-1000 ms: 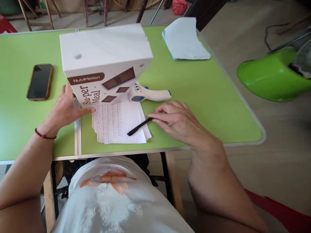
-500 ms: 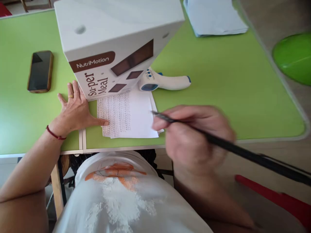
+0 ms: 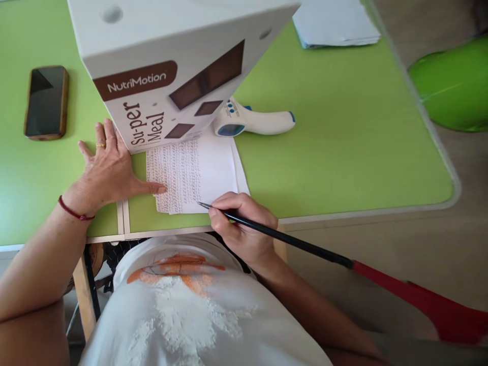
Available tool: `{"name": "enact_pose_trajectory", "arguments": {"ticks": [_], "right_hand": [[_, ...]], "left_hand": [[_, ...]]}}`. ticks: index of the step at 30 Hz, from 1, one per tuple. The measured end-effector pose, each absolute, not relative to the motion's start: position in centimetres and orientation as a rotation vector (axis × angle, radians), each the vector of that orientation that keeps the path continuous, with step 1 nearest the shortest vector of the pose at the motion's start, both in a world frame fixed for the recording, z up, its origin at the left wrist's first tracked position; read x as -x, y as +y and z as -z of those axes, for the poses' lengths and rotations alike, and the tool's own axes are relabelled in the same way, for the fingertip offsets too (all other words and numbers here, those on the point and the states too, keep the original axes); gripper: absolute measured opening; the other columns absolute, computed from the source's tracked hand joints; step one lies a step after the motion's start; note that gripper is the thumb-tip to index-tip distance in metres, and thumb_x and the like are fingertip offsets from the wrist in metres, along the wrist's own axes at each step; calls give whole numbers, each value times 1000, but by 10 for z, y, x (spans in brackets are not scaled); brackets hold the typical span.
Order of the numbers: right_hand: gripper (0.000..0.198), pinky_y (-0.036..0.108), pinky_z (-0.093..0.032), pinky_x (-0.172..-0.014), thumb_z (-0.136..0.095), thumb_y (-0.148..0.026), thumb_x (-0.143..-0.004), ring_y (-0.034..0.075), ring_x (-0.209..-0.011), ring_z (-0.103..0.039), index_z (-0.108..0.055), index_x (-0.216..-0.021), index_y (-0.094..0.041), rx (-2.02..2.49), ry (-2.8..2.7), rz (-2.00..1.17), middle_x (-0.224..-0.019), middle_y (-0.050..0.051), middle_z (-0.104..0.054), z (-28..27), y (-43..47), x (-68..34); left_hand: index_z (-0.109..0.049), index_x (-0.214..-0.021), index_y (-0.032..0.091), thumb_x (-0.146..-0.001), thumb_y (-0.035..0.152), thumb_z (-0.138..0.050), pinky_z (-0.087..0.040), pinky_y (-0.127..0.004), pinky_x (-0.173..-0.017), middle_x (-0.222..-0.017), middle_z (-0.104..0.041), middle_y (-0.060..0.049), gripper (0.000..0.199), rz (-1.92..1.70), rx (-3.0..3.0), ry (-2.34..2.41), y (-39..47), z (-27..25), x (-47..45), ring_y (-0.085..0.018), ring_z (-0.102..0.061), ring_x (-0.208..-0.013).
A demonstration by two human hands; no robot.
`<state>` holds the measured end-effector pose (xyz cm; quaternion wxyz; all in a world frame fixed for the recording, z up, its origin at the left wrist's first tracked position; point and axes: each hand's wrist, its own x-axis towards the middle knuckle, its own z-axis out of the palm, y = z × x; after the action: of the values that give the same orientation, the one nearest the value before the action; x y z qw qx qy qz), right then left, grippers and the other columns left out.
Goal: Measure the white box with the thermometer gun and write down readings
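My right hand pinches a long black pen, its tip on the lower part of a sheet of paper. Rows of small handwritten marks fill the sheet's left side, while its right side is blank; another sheet shows beneath. Spread flat on the table, my left hand rests its thumb on the paper's left edge. The fingers of that hand lie beside the bottom corner of a tall white NutriMotion box. The box hides the upper part of the paper. A white and blue infrared thermometer lies just right of the box.
A phone in a brown case lies at the left of the green table. Toward the back right sits a stack of papers. Past the table's right edge are a green rounded object and a red object lower down.
My right hand has come down and left from above the table edge, bringing the pen tip onto the paper. My left hand stays in place. The whole view has shifted slightly.
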<state>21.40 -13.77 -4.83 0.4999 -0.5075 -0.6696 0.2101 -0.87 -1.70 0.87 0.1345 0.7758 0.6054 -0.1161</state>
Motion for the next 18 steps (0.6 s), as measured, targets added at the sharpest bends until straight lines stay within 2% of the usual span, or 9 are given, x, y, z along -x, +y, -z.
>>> {"name": "enact_pose_trajectory", "arguments": {"ticks": [6,18], "right_hand": [[16,25,-50,-49,-60,-15,-88,13,-51,-60,-56,-77,-25,1207,-1639,-448,-63,-4,-64,43,-135,-208],[17,24,-51,-53,-59,-10,-87,12,-54,-60,-54,-78,-24,1177,-1721,-515,-64,-4,-63,39,-134,-199]], "left_hand": [[-7,-163,13,-55,90,-70,-2,-79,-113,-163,-20,-29,147,271,-2232,1736,-16,-7,10,-60,-1,-149],[-7,-163,14,-53,92,-68,-2,-78,-114,-163,-20,-28,148,266,-2215,1741,-16,-6,9,-59,-2,-150]]}}
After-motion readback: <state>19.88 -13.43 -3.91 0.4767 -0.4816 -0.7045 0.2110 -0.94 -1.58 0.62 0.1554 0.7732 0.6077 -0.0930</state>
